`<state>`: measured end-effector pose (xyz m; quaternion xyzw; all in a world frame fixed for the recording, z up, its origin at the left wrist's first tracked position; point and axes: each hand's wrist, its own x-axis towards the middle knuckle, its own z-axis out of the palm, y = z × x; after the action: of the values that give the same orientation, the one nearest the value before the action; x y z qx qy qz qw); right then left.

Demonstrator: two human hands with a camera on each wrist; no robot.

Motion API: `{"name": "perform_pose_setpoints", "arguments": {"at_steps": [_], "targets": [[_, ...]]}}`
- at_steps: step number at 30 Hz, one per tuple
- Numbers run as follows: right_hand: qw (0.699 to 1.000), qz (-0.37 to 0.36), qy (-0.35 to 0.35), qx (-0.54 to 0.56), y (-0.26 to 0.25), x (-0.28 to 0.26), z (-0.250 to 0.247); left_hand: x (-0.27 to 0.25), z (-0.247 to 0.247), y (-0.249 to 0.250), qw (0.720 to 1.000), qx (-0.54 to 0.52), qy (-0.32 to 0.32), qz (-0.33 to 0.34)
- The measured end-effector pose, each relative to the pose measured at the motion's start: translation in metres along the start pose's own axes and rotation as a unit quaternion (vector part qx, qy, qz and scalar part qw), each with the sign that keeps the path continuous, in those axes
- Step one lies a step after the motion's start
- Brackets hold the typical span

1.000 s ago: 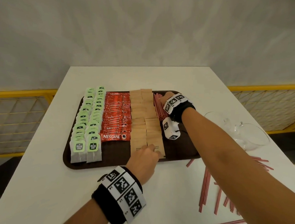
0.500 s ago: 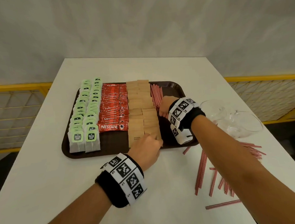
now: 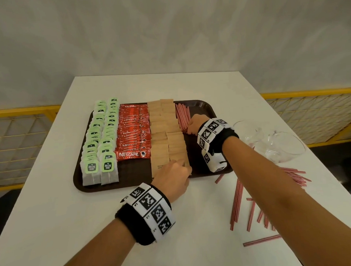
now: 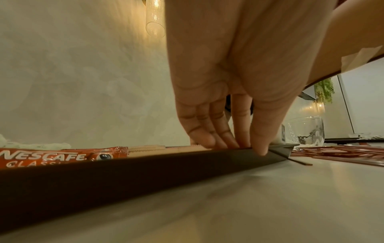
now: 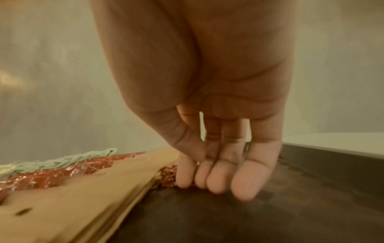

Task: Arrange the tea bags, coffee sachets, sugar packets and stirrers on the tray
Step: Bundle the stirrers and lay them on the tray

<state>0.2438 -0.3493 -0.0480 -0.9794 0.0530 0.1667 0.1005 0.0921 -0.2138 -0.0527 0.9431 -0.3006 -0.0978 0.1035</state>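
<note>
Desk (image 3: 78,227), white, carries a dark brown tray (image 3: 132,175), the landmark for all else. On the tray, from its left side to its right, lie two rows of green-tagged tea bags (image 3: 99,148), a row of red coffee sachets (image 3: 133,134), two rows of brown sugar packets (image 3: 166,137), then a bundle of red-striped stirrers (image 3: 182,116) along the far right part. Off the tray's right edge stand two clear glass bowls (image 3: 275,146), and loose stirrers (image 3: 237,200) lie scattered on the desk off its near right corner. The right hand (image 3: 194,125) reaches over the tray's right half, fingers (image 5: 220,177) straight and close together, tips against the near ends of the stirrer bundle, grasping nothing. The left hand (image 3: 172,179) sits at the tray's near rim, fingers (image 4: 220,131) extended onto the nearest sugar packets, thumb pressing on the rim; it grasps nothing either.
</note>
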Motion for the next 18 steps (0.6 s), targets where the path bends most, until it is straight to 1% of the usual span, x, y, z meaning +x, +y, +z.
{"name": "perform_pose_setpoints", "arguments": {"at_steps": [3,6,8,11,13,15,18], "targets": [[1.000,-0.001,0.015,-0.004,0.001,-0.001,0.000,0.000,0.000,0.001,1.000,0.001,-0.006,0.000],[1.000,0.007,0.016,0.016,0.003,-0.005,-0.003,-0.001,-0.001,0.000,1.000,-0.003,-0.011,0.001],[0.999,0.002,0.023,0.034,0.005,-0.011,-0.007,-0.002,-0.001,0.000,1.000,-0.011,-0.003,0.006],[0.993,-0.032,0.037,0.111,0.007,-0.039,-0.022,-0.004,-0.006,0.008,0.998,-0.046,0.018,0.026],[0.975,-0.047,0.036,0.212,0.016,-0.066,-0.032,-0.004,-0.009,0.019,0.995,-0.084,0.033,0.040],[0.951,-0.050,0.024,0.305,0.032,-0.100,-0.039,-0.005,-0.011,0.032,0.992,-0.117,0.026,0.041],[0.923,-0.047,0.023,0.382,0.072,-0.155,-0.037,-0.005,-0.009,0.055,0.987,-0.160,-0.025,0.022]]}}
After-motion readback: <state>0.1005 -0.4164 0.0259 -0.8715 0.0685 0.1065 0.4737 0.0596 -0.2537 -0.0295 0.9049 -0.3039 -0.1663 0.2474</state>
